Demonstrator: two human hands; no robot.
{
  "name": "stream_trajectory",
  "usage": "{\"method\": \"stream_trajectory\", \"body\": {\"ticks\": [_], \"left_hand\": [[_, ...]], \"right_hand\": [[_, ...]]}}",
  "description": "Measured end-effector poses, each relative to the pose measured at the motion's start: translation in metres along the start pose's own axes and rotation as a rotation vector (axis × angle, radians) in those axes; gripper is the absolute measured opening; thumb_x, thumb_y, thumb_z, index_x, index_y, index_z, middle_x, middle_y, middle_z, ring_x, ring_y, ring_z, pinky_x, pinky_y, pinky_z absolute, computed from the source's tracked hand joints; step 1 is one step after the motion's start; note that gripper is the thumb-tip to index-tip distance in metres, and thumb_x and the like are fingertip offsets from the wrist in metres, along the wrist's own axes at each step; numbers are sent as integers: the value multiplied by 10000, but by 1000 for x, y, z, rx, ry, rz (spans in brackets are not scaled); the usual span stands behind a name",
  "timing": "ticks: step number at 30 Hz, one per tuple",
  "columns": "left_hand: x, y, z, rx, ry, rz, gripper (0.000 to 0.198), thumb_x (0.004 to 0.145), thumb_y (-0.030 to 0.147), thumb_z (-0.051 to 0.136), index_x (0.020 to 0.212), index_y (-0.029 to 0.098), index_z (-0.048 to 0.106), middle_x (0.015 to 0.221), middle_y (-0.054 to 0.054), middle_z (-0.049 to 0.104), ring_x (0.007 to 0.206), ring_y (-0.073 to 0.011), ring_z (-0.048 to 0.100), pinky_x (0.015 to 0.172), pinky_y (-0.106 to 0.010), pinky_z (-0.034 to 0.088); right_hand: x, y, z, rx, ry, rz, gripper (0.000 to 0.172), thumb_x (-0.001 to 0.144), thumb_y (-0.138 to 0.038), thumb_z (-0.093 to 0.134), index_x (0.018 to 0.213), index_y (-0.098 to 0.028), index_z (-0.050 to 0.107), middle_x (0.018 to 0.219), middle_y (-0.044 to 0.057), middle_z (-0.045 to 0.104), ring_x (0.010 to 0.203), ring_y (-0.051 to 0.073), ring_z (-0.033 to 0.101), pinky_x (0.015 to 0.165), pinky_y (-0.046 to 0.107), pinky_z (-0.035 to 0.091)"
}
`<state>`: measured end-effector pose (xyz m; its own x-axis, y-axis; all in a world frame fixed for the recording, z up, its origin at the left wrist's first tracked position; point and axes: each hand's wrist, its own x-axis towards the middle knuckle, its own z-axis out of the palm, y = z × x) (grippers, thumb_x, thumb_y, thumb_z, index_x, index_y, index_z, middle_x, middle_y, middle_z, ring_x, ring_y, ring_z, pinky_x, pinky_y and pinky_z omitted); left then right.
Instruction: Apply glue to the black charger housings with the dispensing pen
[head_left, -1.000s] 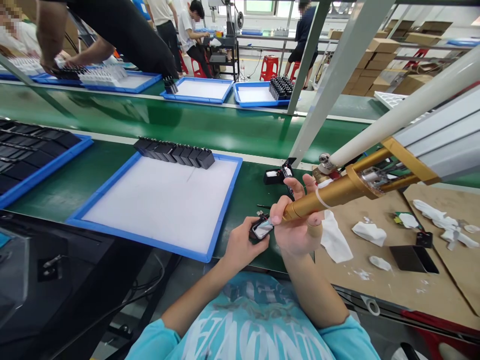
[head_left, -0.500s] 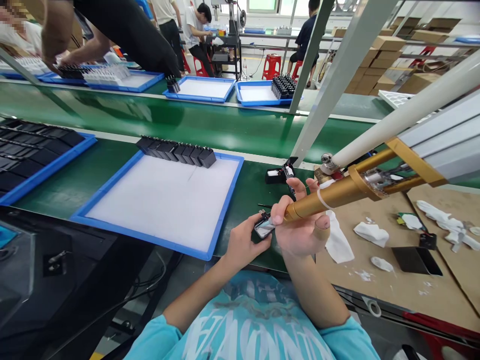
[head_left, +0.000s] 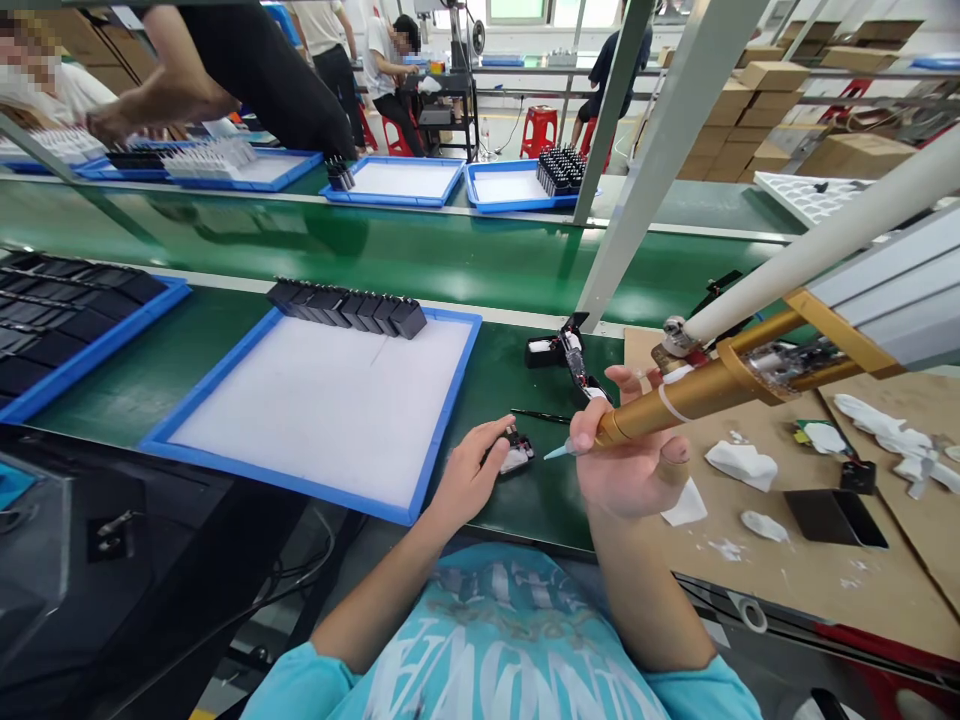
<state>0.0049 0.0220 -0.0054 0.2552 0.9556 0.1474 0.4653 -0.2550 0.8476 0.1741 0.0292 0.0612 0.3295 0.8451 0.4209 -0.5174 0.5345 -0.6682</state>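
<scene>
My right hand is wrapped round the gold barrel of a glue dispenser that hangs from an overhead arm; its pale nozzle tip points left, clear of the part. My left hand rests on the green table with its fingers curled over a small black part with a white face. Two more small black parts lie a little farther back. A thin black stick lies between them and my hands.
A blue-rimmed white tray with a row of several black parts along its far edge lies to the left. Another blue tray of black parts is farther left. Cardboard with white wipes lies right. A metal post stands behind. Other people work across the conveyor.
The dispenser tip has pulled back to the right, away from the small part. My left hand has lowered the part onto the table, slightly to the left.
</scene>
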Motion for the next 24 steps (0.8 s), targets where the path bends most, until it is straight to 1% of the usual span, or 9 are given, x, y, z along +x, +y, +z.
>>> {"method": "stream_trajectory", "body": {"ticks": [2, 4, 7, 10, 13, 16, 18, 21, 24], "left_hand": [[4, 2, 1, 10, 17, 24, 356, 1013, 330, 383, 1248, 220, 627, 1256, -54, 674, 1183, -201, 609, 1017, -372, 483], [4, 4, 3, 82, 60, 118, 302, 982, 314, 480, 1214, 221, 650, 1191, -50, 706, 1131, -205, 634, 987, -371, 500], [1, 9, 6, 176, 117, 283, 277, 921, 275, 604, 1185, 208, 656, 1068, -51, 739, 1006, -193, 668, 906, -341, 536], [-1, 11, 9, 195, 115, 361, 260, 900, 237, 638, 1157, 200, 652, 1052, -54, 729, 961, -173, 669, 871, -306, 548], [-1, 9, 13, 190, 120, 349, 213, 897, 230, 640, 1108, 205, 647, 1048, -53, 720, 969, -176, 661, 880, -312, 542], [2, 5, 17, 131, 109, 285, 143, 895, 243, 634, 1035, 213, 638, 1024, -45, 713, 952, -181, 657, 860, -325, 537], [4, 4, 18, 86, 73, 241, 109, 900, 248, 616, 1004, 216, 629, 1028, -41, 707, 954, -184, 651, 854, -331, 531], [6, 4, 17, 118, -34, 223, 164, 946, 257, 536, 1084, 230, 619, 1095, -44, 693, 1010, -191, 628, 887, -343, 509], [7, 6, 16, 274, -151, 244, 274, 981, 300, 478, 1236, 269, 574, 1206, -47, 651, 1059, -204, 607, 918, -358, 490]], "right_hand": [[0, -1, -5, 6, 3, -5, 363, 812, -528, 530, 1114, -341, 604, 1152, 15, 605, 464, 101, 539, 372, 285, 364], [0, -2, -9, 19, -5, -9, 339, 815, -516, 537, 1103, -350, 604, 1146, 5, 608, 468, 103, 551, 377, 285, 362], [0, -3, -11, 25, -5, -3, 356, 815, -515, 546, 1128, -352, 591, 1135, 2, 608, 472, 105, 558, 387, 289, 363], [0, -4, -13, 23, 6, 1, 372, 820, -515, 542, 1152, -351, 572, 1138, 7, 602, 472, 105, 556, 396, 295, 366], [-1, -4, -13, 22, 9, -3, 353, 827, -512, 533, 1140, -350, 569, 1151, 7, 600, 479, 105, 558, 402, 298, 375], [-1, -3, -14, 18, 9, -4, 352, 824, -517, 533, 1129, -345, 569, 1149, 9, 605, 476, 104, 558, 398, 297, 387], [0, -3, -15, 8, 14, -6, 355, 818, -524, 534, 1122, -343, 571, 1143, 9, 610, 471, 101, 555, 396, 294, 389], [0, -3, -16, -6, 26, 4, 374, 810, -534, 535, 1134, -348, 565, 1129, 10, 615, 466, 102, 549, 399, 292, 384], [0, -4, -16, -7, 31, 14, 386, 800, -541, 543, 1138, -355, 561, 1119, 7, 613, 460, 105, 544, 398, 294, 376]]}}
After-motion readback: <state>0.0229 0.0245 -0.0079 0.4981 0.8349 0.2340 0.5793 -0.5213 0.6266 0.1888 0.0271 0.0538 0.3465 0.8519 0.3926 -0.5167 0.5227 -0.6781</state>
